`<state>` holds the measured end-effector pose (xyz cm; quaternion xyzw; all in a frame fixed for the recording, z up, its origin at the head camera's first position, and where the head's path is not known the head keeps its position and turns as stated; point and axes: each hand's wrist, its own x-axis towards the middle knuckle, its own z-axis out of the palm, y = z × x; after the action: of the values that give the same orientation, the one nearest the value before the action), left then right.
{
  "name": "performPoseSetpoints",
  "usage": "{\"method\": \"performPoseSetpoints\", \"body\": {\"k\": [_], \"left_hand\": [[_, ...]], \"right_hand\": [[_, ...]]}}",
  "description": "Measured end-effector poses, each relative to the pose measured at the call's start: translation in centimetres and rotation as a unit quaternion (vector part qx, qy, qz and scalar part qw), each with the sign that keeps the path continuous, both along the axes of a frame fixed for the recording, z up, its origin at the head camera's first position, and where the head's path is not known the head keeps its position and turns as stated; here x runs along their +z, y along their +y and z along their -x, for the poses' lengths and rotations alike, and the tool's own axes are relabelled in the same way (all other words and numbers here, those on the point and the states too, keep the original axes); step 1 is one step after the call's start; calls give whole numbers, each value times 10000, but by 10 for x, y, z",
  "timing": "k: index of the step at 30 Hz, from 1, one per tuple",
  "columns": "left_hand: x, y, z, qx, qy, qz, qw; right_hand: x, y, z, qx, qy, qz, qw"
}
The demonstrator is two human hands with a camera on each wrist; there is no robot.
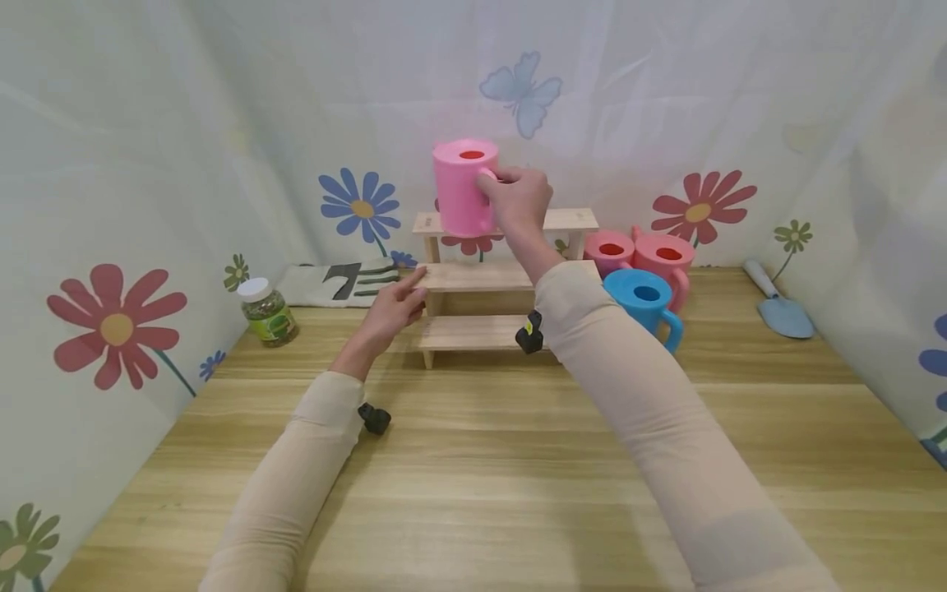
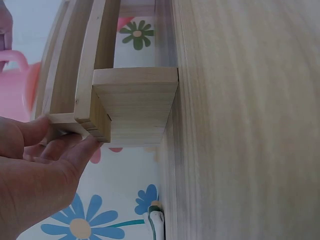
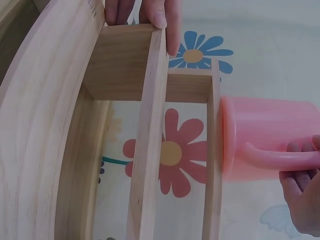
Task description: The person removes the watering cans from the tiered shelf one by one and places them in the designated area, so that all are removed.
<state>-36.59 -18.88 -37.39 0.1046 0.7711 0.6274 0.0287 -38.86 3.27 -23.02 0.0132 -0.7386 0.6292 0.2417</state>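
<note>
My right hand point(image 1: 521, 197) grips the handle of a pink jug point(image 1: 462, 189), which stands upright with a red-rimmed hole in its top. The jug's base is right at the top board of a three-tier wooden stand point(image 1: 481, 278); whether its weight rests there I cannot tell. At the stand's left end, my left hand point(image 1: 392, 312) holds the end of the middle board, with fingers above and below it in the right wrist view. Right of the stand, partly behind the right sleeve, are a blue jug point(image 1: 639, 292) and two more pink jugs point(image 1: 668, 253).
A white-lidded jar point(image 1: 268, 312) stands left on the wooden table point(image 1: 459, 460). Gloves point(image 1: 336, 284) lie behind it, left of the stand. A small trowel point(image 1: 783, 311) lies at the far right. A flowered curtain point(image 1: 296, 99) surrounds the table at the back and sides.
</note>
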Motion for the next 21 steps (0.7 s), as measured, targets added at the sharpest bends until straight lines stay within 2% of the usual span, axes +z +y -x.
{"method": "performPoseSetpoints", "body": {"k": [6,11,14,18,21], "left_hand": [[-1,0,1,-59,44,-2,10000],[-1,0,0,-94,58,-51,9999],[0,-1,0,-65,34,-34,10000],[1,-1,0,-43,21,17,10000],[1,0,0,-39,21,14,10000]], "right_hand": [[0,10,0,-50,49,-156,9999],[2,27,-2,198,-275,-283,9990],[3,44,-9,444,-522,-278,9973],[3,75,-23,740,-555,-137,9956],[0,100,-36,749,-513,-201,9957]]}}
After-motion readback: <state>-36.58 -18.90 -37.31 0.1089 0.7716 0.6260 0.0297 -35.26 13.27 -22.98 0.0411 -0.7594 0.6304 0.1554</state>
